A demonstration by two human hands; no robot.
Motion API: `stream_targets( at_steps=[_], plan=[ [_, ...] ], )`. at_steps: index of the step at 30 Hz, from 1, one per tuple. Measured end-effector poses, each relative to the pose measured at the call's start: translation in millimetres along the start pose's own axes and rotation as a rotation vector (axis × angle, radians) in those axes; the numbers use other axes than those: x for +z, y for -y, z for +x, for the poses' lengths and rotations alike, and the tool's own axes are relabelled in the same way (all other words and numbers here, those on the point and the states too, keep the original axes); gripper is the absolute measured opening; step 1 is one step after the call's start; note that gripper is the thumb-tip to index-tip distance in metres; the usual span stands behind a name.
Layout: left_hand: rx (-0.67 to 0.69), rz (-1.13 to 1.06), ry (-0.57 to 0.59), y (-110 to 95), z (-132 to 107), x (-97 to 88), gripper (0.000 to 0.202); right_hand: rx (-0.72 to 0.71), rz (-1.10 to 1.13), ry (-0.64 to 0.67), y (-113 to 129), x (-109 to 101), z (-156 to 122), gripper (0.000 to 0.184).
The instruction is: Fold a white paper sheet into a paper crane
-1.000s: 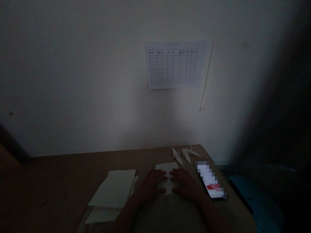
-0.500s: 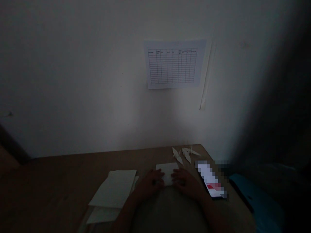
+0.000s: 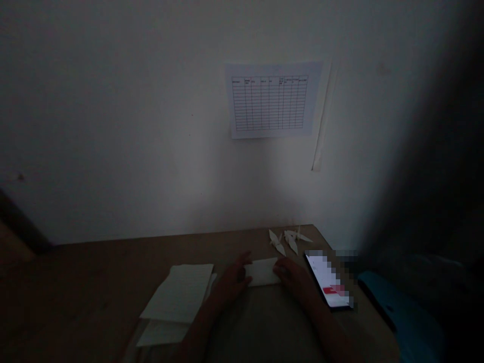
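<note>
A folded piece of white paper (image 3: 262, 272) lies on the table between my two hands, its long side running left to right. My left hand (image 3: 235, 276) grips its left end, with the thumb on the lower corner and one finger stretched out beyond the upper corner. At the opposite end, my right hand (image 3: 290, 275) is closed on the paper's edge with curled fingers. Dim light hides the fingertips in part. Just behind the right hand lie several folded white paper cranes (image 3: 278, 243).
Left of my forearm are loose lined sheets (image 3: 185, 292). A lit phone (image 3: 321, 275) lies by the table's right edge, its screen partly pixelated. Beyond that edge is a blue object (image 3: 404, 307). The wall behind bears a printed table sheet (image 3: 270, 103).
The paper shows as a wider, shallower strip than before. My hands have moved slightly apart to its two ends, and my right fingers have curled in from lying across it.
</note>
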State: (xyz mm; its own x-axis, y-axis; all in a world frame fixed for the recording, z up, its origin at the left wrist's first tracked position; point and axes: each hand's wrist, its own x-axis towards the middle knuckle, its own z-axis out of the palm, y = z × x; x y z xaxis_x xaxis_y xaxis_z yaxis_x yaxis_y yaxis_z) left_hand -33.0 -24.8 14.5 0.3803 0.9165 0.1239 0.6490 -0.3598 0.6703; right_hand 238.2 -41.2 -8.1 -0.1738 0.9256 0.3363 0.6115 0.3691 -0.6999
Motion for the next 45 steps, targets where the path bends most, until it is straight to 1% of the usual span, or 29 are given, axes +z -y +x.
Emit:
stream_targets(
  at_steps=[1,2,4,6,8,11,13,16,22,25,29,33,38,42,45],
  plan=[
    [0.029,0.008,0.006,0.0,-0.1,-0.1,0.076,-0.018,-0.013,-0.002,-0.2,1.4,0.9,0.023],
    [0.059,0.026,0.014,0.3,-0.1,0.1,0.070,-0.031,-0.033,-0.009,-0.7,2.9,1.8,0.023],
    [0.107,0.075,0.042,1.8,0.0,1.3,0.048,-0.045,-0.088,-0.042,-3.2,5.1,3.3,0.028],
    [0.116,0.124,0.063,3.7,0.1,3.2,0.031,-0.066,-0.141,-0.080,-7.2,5.8,3.7,0.031],
    [0.099,0.157,0.050,5.3,0.1,4.9,0.026,-0.101,-0.172,-0.098,-11.5,4.9,2.7,0.027],
    [0.096,0.188,0.025,6.0,0.1,6.0,0.029,-0.164,-0.192,-0.081,-14.9,2.6,-0.8,0.011],
    [0.102,0.206,0.020,5.8,0.5,5.9,0.032,-0.185,-0.204,-0.048,-14.1,1.5,-3.0,0.009],
    [0.095,0.239,0.028,6.1,1.4,5.3,0.034,-0.150,-0.223,-0.001,-9.7,0.5,-4.2,0.010],
    [0.116,0.276,0.023,8.7,2.7,4.4,0.033,-0.092,-0.243,0.013,-0.8,-1.8,-4.5,0.019],
    [0.121,0.285,0.014,7.5,2.0,3.7,0.034,-0.076,-0.261,0.024,-0.1,-1.8,-5.9,0.018],
    [0.133,0.270,0.001,7.5,0.9,4.3,0.033,-0.068,-0.268,0.081,-1.2,-1.9,-7.6,0.030],
    [0.139,0.278,-0.008,12.3,0.8,7.1,0.034,-0.052,-0.274,0.121,-0.5,-2.7,-8.2,0.033],
    [0.146,0.322,0.025,10.5,-1.3,5.7,0.038,-0.044,-0.292,0.181,1.2,-1.4,-7.7,0.038],
    [0.161,0.317,0.062,5.7,-3.6,2.8,0.034,-0.057,-0.303,0.192,5.2,-3.2,-7.7,0.037],
    [0.167,0.292,0.079,5.9,-4.0,2.8,0.032,-0.069,-0.302,0.186,8.7,-6.2,-7.7,0.037]
  ],
)
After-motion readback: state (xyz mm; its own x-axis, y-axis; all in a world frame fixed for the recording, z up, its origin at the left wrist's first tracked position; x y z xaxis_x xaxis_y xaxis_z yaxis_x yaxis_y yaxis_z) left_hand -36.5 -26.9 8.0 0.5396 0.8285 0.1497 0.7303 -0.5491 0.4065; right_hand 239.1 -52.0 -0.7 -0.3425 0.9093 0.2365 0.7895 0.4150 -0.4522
